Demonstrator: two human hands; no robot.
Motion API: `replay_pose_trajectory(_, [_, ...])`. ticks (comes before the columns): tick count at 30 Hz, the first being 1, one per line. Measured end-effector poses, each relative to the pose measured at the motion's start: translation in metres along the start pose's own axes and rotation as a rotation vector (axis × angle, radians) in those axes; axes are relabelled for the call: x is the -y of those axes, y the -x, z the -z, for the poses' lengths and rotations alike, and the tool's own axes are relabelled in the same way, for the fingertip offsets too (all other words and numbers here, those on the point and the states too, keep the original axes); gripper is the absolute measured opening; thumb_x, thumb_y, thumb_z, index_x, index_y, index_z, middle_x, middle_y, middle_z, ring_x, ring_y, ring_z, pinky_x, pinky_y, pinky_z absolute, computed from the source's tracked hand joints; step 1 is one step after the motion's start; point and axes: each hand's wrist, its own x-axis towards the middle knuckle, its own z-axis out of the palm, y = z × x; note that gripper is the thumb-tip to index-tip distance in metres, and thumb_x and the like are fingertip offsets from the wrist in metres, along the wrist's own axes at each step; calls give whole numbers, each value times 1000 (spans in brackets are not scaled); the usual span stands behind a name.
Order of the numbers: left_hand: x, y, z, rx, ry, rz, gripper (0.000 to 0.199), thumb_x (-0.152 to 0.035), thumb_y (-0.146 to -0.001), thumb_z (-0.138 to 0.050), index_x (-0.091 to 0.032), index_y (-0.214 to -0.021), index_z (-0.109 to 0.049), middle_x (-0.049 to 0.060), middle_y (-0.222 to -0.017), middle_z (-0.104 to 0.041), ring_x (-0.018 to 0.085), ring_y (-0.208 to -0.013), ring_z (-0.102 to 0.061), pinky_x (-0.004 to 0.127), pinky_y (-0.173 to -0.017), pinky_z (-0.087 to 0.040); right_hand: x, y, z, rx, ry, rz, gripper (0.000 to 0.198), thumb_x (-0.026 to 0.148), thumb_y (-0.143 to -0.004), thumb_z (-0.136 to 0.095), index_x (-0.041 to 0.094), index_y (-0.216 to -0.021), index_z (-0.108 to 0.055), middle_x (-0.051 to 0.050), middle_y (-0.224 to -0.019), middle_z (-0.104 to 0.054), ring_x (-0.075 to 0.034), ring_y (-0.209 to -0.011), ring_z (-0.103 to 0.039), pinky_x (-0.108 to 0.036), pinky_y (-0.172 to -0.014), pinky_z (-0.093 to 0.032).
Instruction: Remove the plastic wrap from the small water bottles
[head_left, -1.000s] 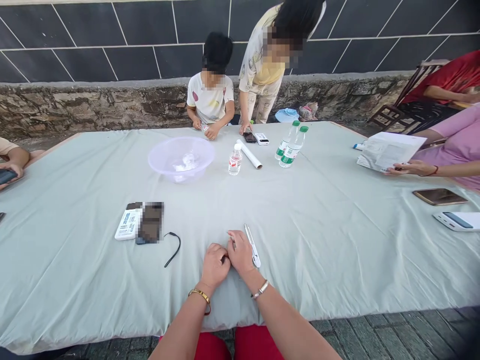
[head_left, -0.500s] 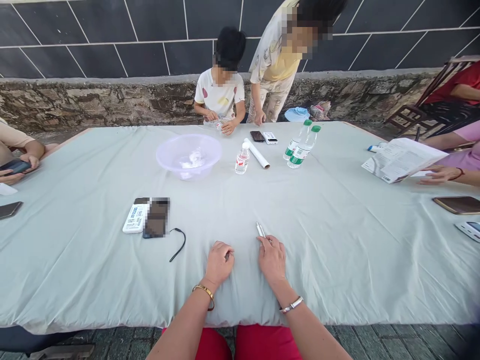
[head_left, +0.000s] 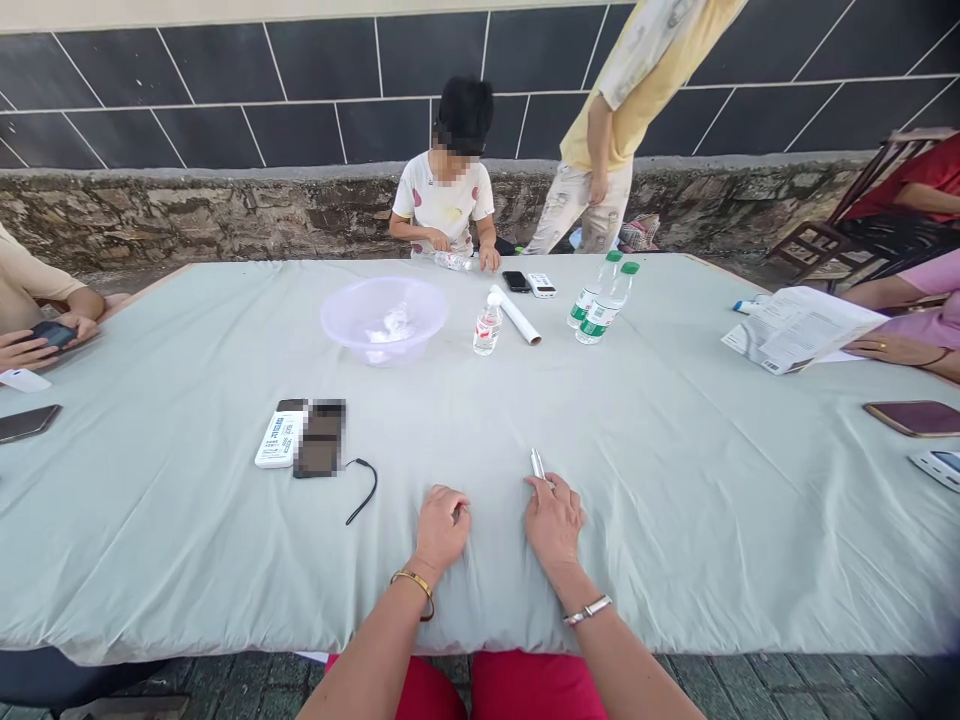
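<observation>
My left hand (head_left: 442, 525) rests on the cloth-covered table, its fingers curled into a loose fist. Whatever is inside it, if anything, is hidden. To its right, my right hand (head_left: 553, 515) is closed around a slim silver object (head_left: 537, 464), whose shiny end sticks out past the fingers towards the far side. Its kind is not clear. Left of my hands lie a white power bank (head_left: 276, 440) and a dark phone (head_left: 321, 440) with a black wrist strap (head_left: 369, 490).
Farther off stand a lilac basin (head_left: 337, 322) with whitish contents, a small bottle (head_left: 487, 328), a white roll (head_left: 519, 318) and two green-capped bottles (head_left: 600, 318). A seated person (head_left: 444, 205) handles a bottle across the table (head_left: 465, 420). Another person holds papers (head_left: 802, 330) at right.
My right hand has shifted slightly right with the silver object; my left hand keeps its pose. The standing person has straightened and moved right. The seated person's bottle now lies on its side.
</observation>
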Motion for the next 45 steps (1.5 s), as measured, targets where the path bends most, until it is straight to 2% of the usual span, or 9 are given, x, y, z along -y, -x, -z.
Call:
replay_pose_trajectory(4, [0, -1, 0, -8, -12, -6, 20, -4, -74, -47, -19, -71, -60, 3, -70, -63, 18, -77, -56, 32, -73, -44, -4, -1, -2, -59, 7, -19, 35, 13, -85, -40, 23, -102, -70, -11, -125, -55, -29, -108, -48, -46, -87, -37])
replay_pose_trajectory(6, [0, -1, 0, -9, -13, -12, 20, -4, -73, -47, -19, -71, -60, 3, -70, -64, 19, -77, -56, 32, -72, -44, -6, -1, -1, -103, 14, 15, 33, 17, -85, -42, 23, -103, -69, -12, -128, -53, -30, -110, -47, -49, -90, -35])
replay_pose_trajectory(11, [1, -2, -1, -13, -30, -17, 19, -4, -74, -48, -19, -72, -60, 4, -72, -64, 19, -78, -56, 32, -73, -45, 7, 2, 4, -226, -67, 242, 30, 24, -86, -45, 21, -109, -63, -12, -134, -47, -30, -117, -45, -50, -99, -32])
replay_pose_trajectory(14, [1, -2, -1, -9, -39, -23, 19, -4, -74, -49, -19, -73, -61, 4, -73, -64, 19, -78, -56, 32, -73, -45, 27, 5, -1, -242, -182, 356, 29, 23, -87, -43, 19, -110, -61, -13, -134, -47, -28, -121, -45, -46, -99, -34])
replay_pose_trajectory(16, [1, -2, -2, -11, -38, -33, 20, -3, -74, -48, -18, -73, -61, 4, -73, -64, 19, -77, -56, 33, -73, -45, 38, 7, -11, -225, -231, 375, 30, 23, -88, -43, 19, -112, -59, -13, -132, -48, -27, -119, -47, -45, -98, -37])
replay_pose_trajectory(23, [3, -2, -5, -28, -37, -46, 21, -3, -73, -48, -19, -72, -60, 3, -71, -64, 19, -76, -56, 32, -71, -45, 41, 0, -41, -98, -261, 308, 36, 26, -87, -42, 18, -120, -55, -15, -131, -50, -28, -119, -46, -49, -96, -41])
replay_pose_trajectory(33, [3, -2, -6, -30, -38, -36, 21, -3, -73, -47, -20, -73, -60, 4, -73, -64, 19, -76, -56, 34, -73, -46, 55, -21, -46, -60, -355, 203, 36, 27, -87, -40, 19, -119, -55, -13, -129, -53, -27, -121, -47, -48, -98, -41])
replay_pose_trajectory(45, [2, -3, -7, -36, -35, -22, 21, -4, -73, -46, -20, -72, -60, 4, -72, -64, 19, -76, -58, 34, -72, -46, 52, -24, -50, -89, -386, 201, 34, 25, -86, -41, 19, -115, -57, -12, -122, -59, -25, -116, -52, -47, -97, -42])
